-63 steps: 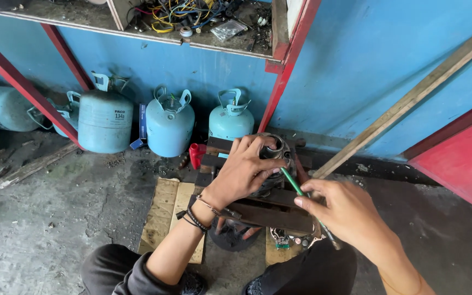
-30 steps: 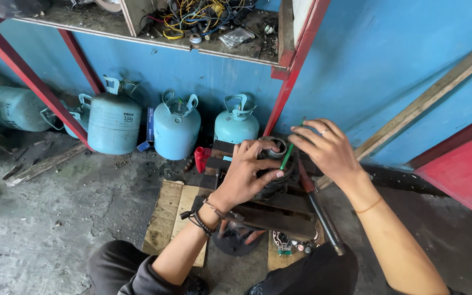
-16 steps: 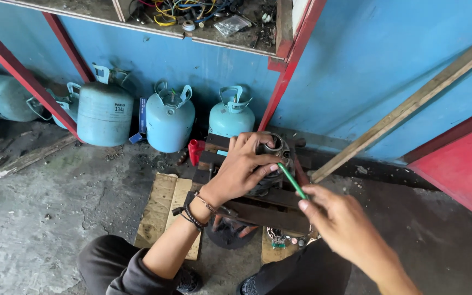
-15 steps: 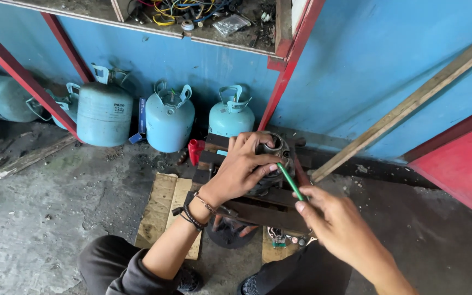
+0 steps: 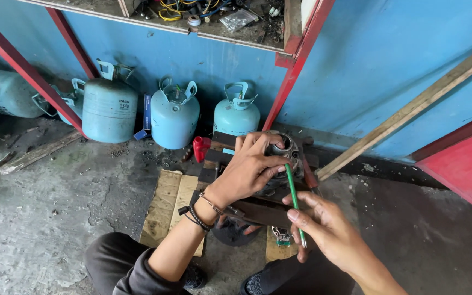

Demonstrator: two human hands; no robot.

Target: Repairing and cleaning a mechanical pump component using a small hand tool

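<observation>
1. The left hand [image 5: 249,169] lies spread over a dark metal engine part [image 5: 284,158] – fingers curled around its round top, pressing it down.
2. The right hand [image 5: 331,232] pinches a thin green rod [image 5: 294,202] between thumb and fingers; the rod's far tip touches the round opening of the part.
3. The part sits on dark wooden blocks [image 5: 258,210], near the middle of the scene, above a pale plank [image 5: 173,205] on the concrete floor [image 5: 45,207].
4. Far behind, three pale blue gas cylinders [image 5: 175,117] stand against the blue wall [image 5: 378,71] – a red bottle [image 5: 199,148] lies just beside the blocks.
</observation>
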